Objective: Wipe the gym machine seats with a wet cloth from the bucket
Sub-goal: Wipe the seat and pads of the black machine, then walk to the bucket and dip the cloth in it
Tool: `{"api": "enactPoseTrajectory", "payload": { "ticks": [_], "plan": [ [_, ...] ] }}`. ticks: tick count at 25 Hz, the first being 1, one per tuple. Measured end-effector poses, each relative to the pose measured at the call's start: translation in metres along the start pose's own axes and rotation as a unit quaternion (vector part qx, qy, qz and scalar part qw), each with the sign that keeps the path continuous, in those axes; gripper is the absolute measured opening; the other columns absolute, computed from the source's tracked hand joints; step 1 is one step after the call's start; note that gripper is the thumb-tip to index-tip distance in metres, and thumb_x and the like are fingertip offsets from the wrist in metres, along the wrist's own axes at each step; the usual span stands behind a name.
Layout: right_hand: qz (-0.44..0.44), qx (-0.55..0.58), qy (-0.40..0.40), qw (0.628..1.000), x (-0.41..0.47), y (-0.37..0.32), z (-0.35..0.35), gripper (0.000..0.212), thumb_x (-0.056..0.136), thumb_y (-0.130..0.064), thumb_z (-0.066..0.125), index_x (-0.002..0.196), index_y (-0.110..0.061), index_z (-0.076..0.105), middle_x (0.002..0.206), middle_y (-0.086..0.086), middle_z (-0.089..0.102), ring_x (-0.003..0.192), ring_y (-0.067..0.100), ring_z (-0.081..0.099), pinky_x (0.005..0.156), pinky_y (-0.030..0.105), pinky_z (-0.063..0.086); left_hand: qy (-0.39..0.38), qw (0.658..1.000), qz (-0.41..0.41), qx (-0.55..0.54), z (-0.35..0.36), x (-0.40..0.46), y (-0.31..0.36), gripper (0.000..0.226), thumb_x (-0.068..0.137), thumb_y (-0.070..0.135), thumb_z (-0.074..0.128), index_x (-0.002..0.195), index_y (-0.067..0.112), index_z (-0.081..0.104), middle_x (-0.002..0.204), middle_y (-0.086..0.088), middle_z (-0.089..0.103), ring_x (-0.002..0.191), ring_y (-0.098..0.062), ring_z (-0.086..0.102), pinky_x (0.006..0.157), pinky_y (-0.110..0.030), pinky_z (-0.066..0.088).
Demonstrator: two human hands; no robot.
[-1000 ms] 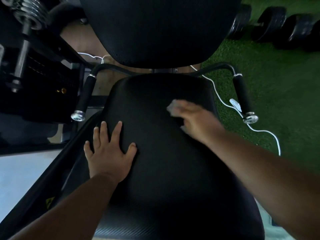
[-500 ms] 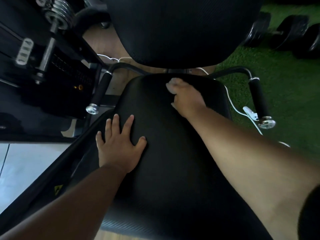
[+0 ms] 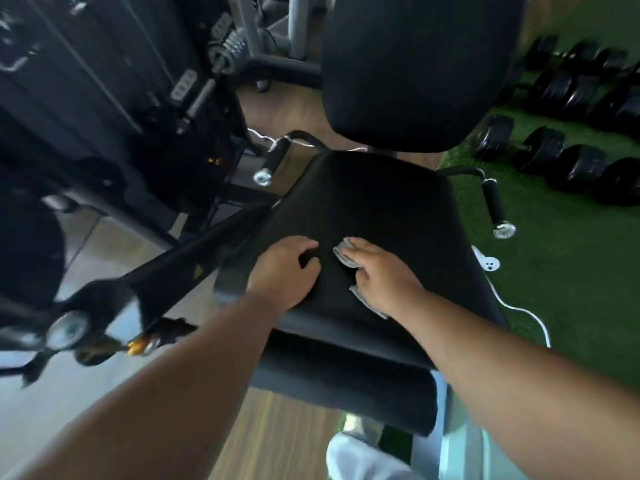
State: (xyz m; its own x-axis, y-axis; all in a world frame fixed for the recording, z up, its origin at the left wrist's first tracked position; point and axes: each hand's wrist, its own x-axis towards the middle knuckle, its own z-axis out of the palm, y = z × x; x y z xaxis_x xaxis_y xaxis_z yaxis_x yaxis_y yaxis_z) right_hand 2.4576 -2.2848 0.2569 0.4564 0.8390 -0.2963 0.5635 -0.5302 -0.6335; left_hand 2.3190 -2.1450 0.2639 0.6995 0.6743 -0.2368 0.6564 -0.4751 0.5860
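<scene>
Seat [image 3: 377,209] bare ahead — backrest [image 3: 412,71] behind, handles [image 3: 496,206] flanking.

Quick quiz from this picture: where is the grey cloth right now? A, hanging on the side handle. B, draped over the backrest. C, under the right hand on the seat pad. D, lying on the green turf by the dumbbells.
C: the cloth sits under the right hand on the seat pad.
</scene>
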Motion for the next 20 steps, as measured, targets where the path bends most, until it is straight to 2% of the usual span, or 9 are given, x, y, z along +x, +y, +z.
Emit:
{"api": "enactPoseTrajectory", "payload": {
  "ticks": [4, 6, 8, 10, 12, 16, 19, 20],
  "plan": [
    [-0.074, -0.011, -0.025, 0.997, -0.054, -0.103, 0.030, 0.050, 0.094, 0.000, 0.044, 0.135, -0.021, 0.063, 0.151, -0.009, 0.047, 0.139, 0.009, 0.043, 0.116, 0.020, 0.027, 0.008, 0.999, -0.044, 0.023, -0.075, -0.134, -0.056, 0.039, 0.086, 0.042, 0.053, 0.123, 0.040, 0.063, 0.130, 0.014, 0.062, 0.119, -0.013, 0.057, 0.102, -0.029, 0.044],
    [-0.125, -0.008, -0.054, 0.991, -0.092, -0.172, 0.051, 0.048, 0.093, -0.003, 0.045, 0.133, -0.021, 0.065, 0.148, -0.008, 0.051, 0.137, 0.008, 0.044, 0.113, 0.016, 0.026, 0.031, 0.997, -0.062, 0.030, -0.127, -0.212, -0.091, 0.031, 0.086, 0.039, 0.056, 0.115, 0.043, 0.065, 0.119, 0.015, 0.067, 0.108, -0.013, 0.063, 0.095, -0.032, 0.050],
    [-0.172, -0.006, -0.087, 0.981, -0.128, -0.237, 0.071, 0.044, 0.093, -0.008, 0.048, 0.130, -0.020, 0.067, 0.144, -0.007, 0.056, 0.134, 0.008, 0.048, 0.109, 0.013, 0.027, 0.067, 0.994, -0.072, 0.052, -0.178, -0.286, -0.122, 0.026, 0.087, 0.035, 0.061, 0.111, 0.045, 0.067, 0.106, 0.020, 0.068, 0.098, -0.008, 0.065, 0.088, -0.028, 0.051],
    [-0.221, -0.007, -0.123, 0.967, -0.165, -0.302, 0.096, 0.043, 0.090, -0.015, 0.049, 0.127, -0.023, 0.068, 0.138, -0.008, 0.061, 0.128, 0.008, 0.053, 0.110, 0.020, 0.034, 0.103, 0.986, -0.110, 0.067, -0.227, -0.357, -0.154, 0.023, 0.089, 0.038, 0.061, 0.110, 0.043, 0.068, 0.101, 0.020, 0.067, 0.095, -0.007, 0.065, 0.083, -0.026, 0.051],
    [-0.255, -0.005, -0.159, 0.954, -0.200, -0.360, 0.124, 0.043, 0.090, -0.013, 0.049, 0.125, -0.029, 0.069, 0.134, -0.012, 0.063, 0.124, 0.007, 0.057, 0.109, 0.025, 0.040, 0.144, 0.976, -0.151, 0.064, -0.265, -0.423, -0.182, 0.022, 0.090, 0.042, 0.059, 0.110, 0.041, 0.068, 0.099, 0.019, 0.068, 0.091, -0.005, 0.065, 0.080, -0.025, 0.051],
    [-0.348, -0.045, -0.229, 0.908, -0.253, -0.461, 0.192, 0.039, 0.093, -0.014, 0.052, 0.126, -0.029, 0.068, 0.135, -0.019, 0.061, 0.125, -0.001, 0.053, 0.104, 0.010, 0.035, 0.247, 0.942, -0.227, 0.016, -0.306, -0.543, -0.236, 0.017, 0.088, 0.043, 0.062, 0.104, 0.041, 0.069, 0.088, 0.022, 0.067, 0.079, 0.003, 0.064, 0.075, -0.023, 0.050],
    [-0.395, -0.077, -0.276, 0.873, -0.269, -0.518, 0.237, 0.035, 0.092, -0.014, 0.053, 0.121, -0.026, 0.070, 0.132, -0.014, 0.064, 0.124, 0.006, 0.056, 0.107, 0.023, 0.040, 0.280, 0.916, -0.286, -0.019, -0.315, -0.603, -0.269, 0.016, 0.087, 0.046, 0.063, 0.101, 0.042, 0.069, 0.086, 0.023, 0.067, 0.077, 0.009, 0.062, 0.076, -0.025, 0.054],
    [-0.406, -0.078, -0.284, 0.865, -0.270, -0.536, 0.252, 0.035, 0.092, -0.013, 0.053, 0.119, -0.026, 0.070, 0.130, -0.012, 0.066, 0.123, 0.007, 0.057, 0.106, 0.024, 0.041, 0.295, 0.905, -0.304, -0.036, -0.318, -0.618, -0.281, 0.016, 0.087, 0.045, 0.064, 0.101, 0.040, 0.070, 0.086, 0.023, 0.067, 0.077, 0.010, 0.062, 0.076, -0.026, 0.054]
  ]
}}
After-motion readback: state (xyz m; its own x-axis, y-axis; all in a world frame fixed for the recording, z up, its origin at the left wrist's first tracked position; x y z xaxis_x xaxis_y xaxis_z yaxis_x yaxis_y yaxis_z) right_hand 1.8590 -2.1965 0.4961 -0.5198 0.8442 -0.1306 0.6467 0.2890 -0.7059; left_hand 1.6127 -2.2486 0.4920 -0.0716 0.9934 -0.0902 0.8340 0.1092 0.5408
